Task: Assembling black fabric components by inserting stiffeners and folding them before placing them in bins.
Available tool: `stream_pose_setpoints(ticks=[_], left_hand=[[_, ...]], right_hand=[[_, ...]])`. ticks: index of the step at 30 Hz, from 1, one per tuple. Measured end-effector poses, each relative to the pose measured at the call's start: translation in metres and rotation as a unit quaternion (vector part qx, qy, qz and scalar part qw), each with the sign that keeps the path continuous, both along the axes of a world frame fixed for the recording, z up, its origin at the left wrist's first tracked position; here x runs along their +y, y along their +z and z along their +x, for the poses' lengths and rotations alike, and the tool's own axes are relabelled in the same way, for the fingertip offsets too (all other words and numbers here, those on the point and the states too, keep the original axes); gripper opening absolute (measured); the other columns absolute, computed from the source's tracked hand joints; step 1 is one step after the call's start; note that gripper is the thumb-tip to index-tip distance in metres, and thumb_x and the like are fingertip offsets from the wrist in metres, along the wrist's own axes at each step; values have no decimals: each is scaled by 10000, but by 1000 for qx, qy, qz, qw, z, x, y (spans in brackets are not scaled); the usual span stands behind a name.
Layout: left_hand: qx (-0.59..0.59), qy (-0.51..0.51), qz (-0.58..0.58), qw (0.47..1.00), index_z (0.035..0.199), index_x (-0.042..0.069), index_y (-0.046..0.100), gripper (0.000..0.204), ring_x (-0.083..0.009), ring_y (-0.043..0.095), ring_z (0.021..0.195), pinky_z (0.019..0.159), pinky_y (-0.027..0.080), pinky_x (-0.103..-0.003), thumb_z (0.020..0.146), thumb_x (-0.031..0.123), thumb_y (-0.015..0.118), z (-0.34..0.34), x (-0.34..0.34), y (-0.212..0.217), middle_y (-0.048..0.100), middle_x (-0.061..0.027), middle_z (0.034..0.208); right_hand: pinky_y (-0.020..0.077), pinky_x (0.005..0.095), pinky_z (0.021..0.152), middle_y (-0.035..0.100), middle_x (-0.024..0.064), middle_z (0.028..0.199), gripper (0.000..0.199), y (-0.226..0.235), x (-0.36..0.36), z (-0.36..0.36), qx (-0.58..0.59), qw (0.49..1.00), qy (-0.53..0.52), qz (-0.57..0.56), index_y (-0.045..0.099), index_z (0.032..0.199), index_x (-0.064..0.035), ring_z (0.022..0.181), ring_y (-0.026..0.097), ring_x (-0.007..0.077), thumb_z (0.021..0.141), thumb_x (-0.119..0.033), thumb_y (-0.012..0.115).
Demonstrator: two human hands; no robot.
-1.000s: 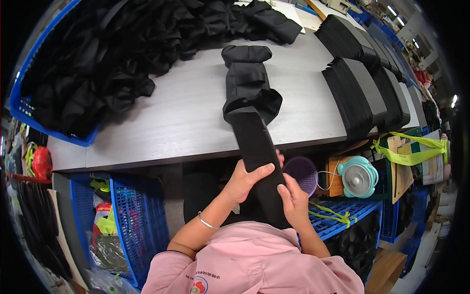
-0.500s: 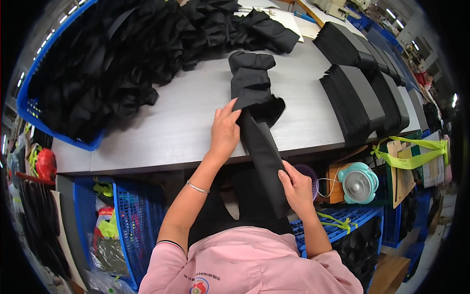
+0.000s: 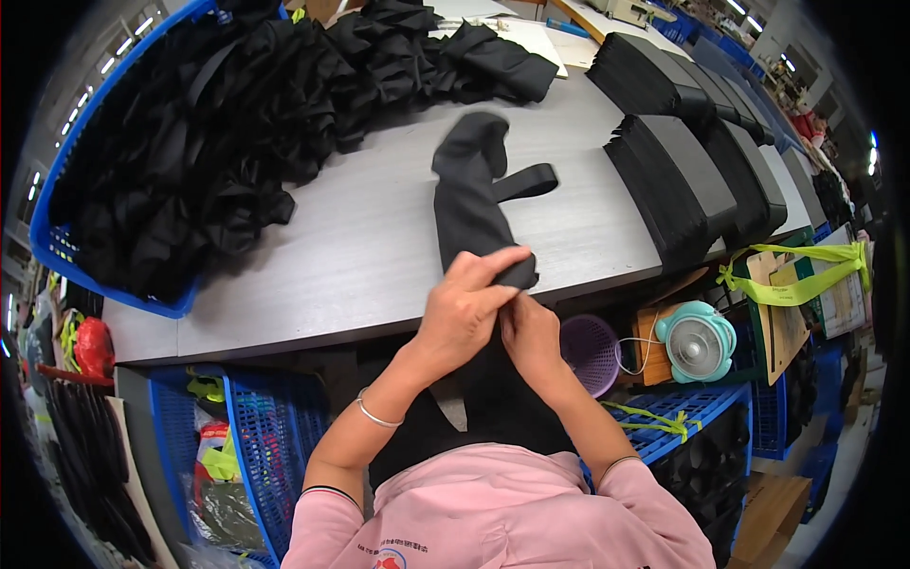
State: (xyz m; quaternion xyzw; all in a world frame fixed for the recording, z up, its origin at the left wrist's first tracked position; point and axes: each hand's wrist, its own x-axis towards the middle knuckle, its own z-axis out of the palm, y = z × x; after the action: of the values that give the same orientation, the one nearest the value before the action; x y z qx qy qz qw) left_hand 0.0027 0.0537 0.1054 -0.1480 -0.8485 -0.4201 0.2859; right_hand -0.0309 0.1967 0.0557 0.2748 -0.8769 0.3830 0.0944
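Grey table [image 3: 365, 223]: black fabric piece [image 3: 467, 213] handled at its near edge by left hand [image 3: 458, 311] and right hand [image 3: 533, 339].
Heap of loose black fabric [image 3: 227, 133] is piled at left, in and beside a blue basket [image 3: 43, 223]; black stacks [image 3: 682, 180] are lined up at right. Fabric piece is laid between them, far part on the table, near end at the fingers. That end is pinched between left thumb and forefinger, slightly parted around the cloth. Right fingers are curled, just beside the left thumb; whether cloth is gripped there cannot be told. Purple basket [image 3: 590, 356] and turquoise fan [image 3: 697, 341] are placed near right. Strap loop [image 3: 529, 182] is stuck out rightward from the piece.
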Motion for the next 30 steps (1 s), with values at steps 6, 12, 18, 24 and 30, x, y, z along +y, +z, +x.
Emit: stream_pose_setpoints(ticks=[6,12,18,24,30], left_hand=[[3,-53,-68,996,863,-29,674,193,-280,573,866,736,510,-339,681,-63,619,16,19,1,628,-102,1283],[25,5,-59,998,1066,42,737,416,-257,569,829,745,502,-324,691,-96,619,30,25,5,662,-75,1241],[0,-52,-55,997,1102,65,734,478,-251,566,842,766,496,-327,686,-134,608,35,39,4,691,-52,1159],[-12,50,61,997,1207,23,668,527,-287,563,1028,886,478,-363,705,-117,587,49,34,3,602,-153,1278],[-44,108,71,991,1411,19,471,727,-380,390,1341,1073,378,-434,700,-38,614,40,42,-9,382,-212,1488]], right_hand=[[507,470,558,659,177,770,83,-5,5,9,-4,997,34,-63,635,842,-42,698,660,388,779,-84,668],[488,475,540,637,203,685,91,-17,7,-3,-38,996,29,-71,637,702,-15,659,638,412,746,-89,666],[460,433,519,623,138,660,98,-24,8,4,-69,991,92,-68,613,734,-40,606,626,353,773,-113,665],[520,385,858,660,167,1124,275,-28,13,-29,101,987,-5,-124,623,1133,6,1018,650,315,868,-63,596],[535,372,937,613,109,1257,386,-5,14,-21,-409,703,1,-581,512,1329,-4,1119,620,212,991,-176,583]])
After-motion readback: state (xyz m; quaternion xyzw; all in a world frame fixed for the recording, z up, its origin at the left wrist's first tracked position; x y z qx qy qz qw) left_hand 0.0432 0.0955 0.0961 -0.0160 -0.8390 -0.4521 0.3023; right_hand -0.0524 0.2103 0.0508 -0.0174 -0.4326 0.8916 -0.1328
